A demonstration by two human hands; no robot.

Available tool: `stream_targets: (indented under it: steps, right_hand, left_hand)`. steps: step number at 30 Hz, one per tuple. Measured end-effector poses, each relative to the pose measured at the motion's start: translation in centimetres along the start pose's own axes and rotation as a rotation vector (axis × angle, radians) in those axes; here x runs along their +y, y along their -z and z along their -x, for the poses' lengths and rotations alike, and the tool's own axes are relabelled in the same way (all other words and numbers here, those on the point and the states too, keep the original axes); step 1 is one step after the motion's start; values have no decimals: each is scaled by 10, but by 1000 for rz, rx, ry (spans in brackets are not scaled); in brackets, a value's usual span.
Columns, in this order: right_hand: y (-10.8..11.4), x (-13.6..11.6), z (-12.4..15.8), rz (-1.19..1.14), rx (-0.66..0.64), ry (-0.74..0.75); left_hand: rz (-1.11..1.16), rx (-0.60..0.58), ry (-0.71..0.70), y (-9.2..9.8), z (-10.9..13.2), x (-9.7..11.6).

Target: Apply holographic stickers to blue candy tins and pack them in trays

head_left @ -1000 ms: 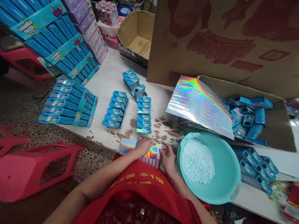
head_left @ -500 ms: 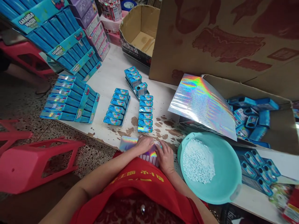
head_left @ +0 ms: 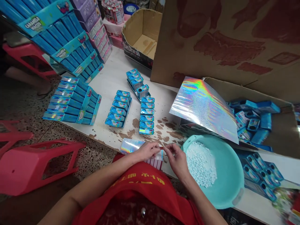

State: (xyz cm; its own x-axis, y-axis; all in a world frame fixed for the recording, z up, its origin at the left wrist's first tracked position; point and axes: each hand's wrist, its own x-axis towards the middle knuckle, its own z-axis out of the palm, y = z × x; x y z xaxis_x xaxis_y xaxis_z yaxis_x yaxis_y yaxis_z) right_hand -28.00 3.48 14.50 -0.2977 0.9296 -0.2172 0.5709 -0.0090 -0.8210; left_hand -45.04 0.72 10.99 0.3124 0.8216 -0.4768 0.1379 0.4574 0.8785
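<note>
Both hands meet at the near edge of the bench (head_left: 112, 78), just in front of my red shirt (head_left: 140, 190). With my left hand (head_left: 147, 151) and my right hand (head_left: 177, 156) I pinch the two ends of a small strip (head_left: 161, 147) between thumb and fingertips. It is held a little above the bench and is too small to say more about it. Under my left hand lies a small holographic sheet (head_left: 130, 145), which reaches partly over the bench edge. Just beside it, below my fingers, is a white card with pink lines (head_left: 156, 163). Near my right hand, on its right side, stands a turquoise basin (head_left: 234, 187) with white pellets (head_left: 201, 164) inside. Behind the basin a big holographic sheet (head_left: 203, 104) leans on an open carton (head_left: 276, 137) with loose blue boxes (head_left: 252, 123) in it. Farther on the bench, two rows of small blue boxes (head_left: 146, 117) lie side by side, and at the left are stacks of long blue packs (head_left: 70, 103). On the floor (head_left: 93, 156) at the left is a red stool (head_left: 35, 165).
</note>
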Motion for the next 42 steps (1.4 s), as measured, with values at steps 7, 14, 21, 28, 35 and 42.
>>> stream_targets:
  steps: [7, 14, 21, 28, 35, 42]
  right_hand:
    - [-63, -14, -54, -87, 207, 0]
    - [-103, -15, -99, 17, 298, -15]
    - [-99, -1, -101, -216, 277, -230]
    - [-96, 2, -109, -41, 234, -200]
    - [-60, 32, -65, -152, 214, -74]
    - [-61, 77, -11, 128, -92, -49]
  left_hand:
    - [-284, 246, 11, 73, 12, 24]
    - [-286, 316, -45, 116, -18, 4]
    - [-311, 590, 200, 89, -19, -41]
    - [-543, 545, 52, 51, 1, -48]
    - [-856, 433, 13, 33, 27, -55]
    - [-943, 133, 60, 14, -11, -40]
